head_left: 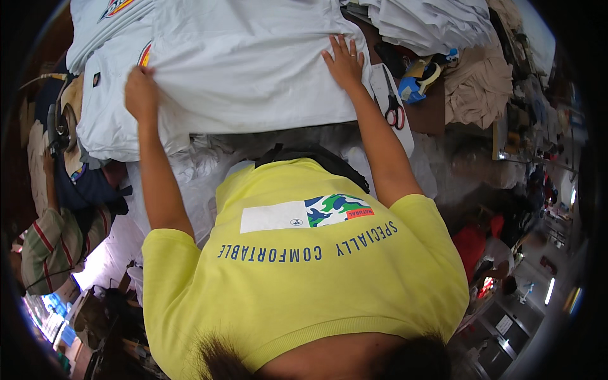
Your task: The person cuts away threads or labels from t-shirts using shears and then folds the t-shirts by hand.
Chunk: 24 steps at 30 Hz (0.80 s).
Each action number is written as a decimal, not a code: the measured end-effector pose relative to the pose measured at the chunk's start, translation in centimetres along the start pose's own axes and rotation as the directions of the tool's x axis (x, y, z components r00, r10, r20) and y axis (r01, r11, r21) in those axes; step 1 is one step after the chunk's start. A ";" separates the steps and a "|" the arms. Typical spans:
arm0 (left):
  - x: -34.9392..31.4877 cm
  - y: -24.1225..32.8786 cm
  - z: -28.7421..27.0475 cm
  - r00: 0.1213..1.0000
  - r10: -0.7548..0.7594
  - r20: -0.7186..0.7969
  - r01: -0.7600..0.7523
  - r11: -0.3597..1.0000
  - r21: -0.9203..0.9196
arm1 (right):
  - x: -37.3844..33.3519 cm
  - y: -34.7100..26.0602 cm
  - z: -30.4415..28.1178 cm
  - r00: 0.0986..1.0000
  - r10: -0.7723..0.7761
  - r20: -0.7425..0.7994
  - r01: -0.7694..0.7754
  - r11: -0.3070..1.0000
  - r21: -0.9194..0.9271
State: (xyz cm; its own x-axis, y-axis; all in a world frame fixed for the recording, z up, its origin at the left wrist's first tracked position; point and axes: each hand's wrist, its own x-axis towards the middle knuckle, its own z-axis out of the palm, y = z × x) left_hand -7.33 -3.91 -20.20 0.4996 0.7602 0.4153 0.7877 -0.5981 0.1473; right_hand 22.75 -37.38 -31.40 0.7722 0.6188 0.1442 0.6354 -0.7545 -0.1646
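Note:
A white T-shirt [253, 76] lies spread over the table in front of me, with some wrinkles across it. My left hand [140, 92] is closed at its left side, pinching the fabric beside a partly hidden red and yellow print. At the right side, my right hand [344, 61] rests flat on the cloth, fingers spread. Folded white shirts [107, 117] lie under and left of my left hand. Just right of my right forearm, scissors [395, 113] with dark, red-edged handles lie on a white board [403, 138].
A blue tape dispenser [413, 90] stands beyond the scissors. Beige cloth [478, 88] and a white garment pile [430, 25] are at the far right. More printed shirts [104, 35] lie far left. Near an iron [59, 130], a person in a striped shirt [54, 247] is at the left.

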 end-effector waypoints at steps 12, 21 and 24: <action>-3.4 3.7 3.0 0.965 0.264 0.001 -0.203 0.743 -0.638 | -5.6 0.7 -9.4 0.992 -0.089 -0.094 0.128 0.789 0.601; -16.1 11.1 0.7 0.764 0.608 0.215 -0.367 0.684 -0.630 | -15.3 7.1 -9.2 0.949 0.224 -0.223 -0.198 0.971 0.133; -15.7 11.2 1.0 0.732 0.647 0.213 -0.433 0.684 -0.587 | -15.2 9.2 -8.9 0.955 0.270 -0.121 -0.252 0.957 0.143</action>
State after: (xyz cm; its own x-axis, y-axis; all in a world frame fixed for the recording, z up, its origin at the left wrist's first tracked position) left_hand -6.00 -22.29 -26.01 0.9521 0.2240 0.2083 0.1109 -0.8874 0.4475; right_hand 16.74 -55.68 -26.44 0.9084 0.3608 0.2115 0.4141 -0.8469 -0.3337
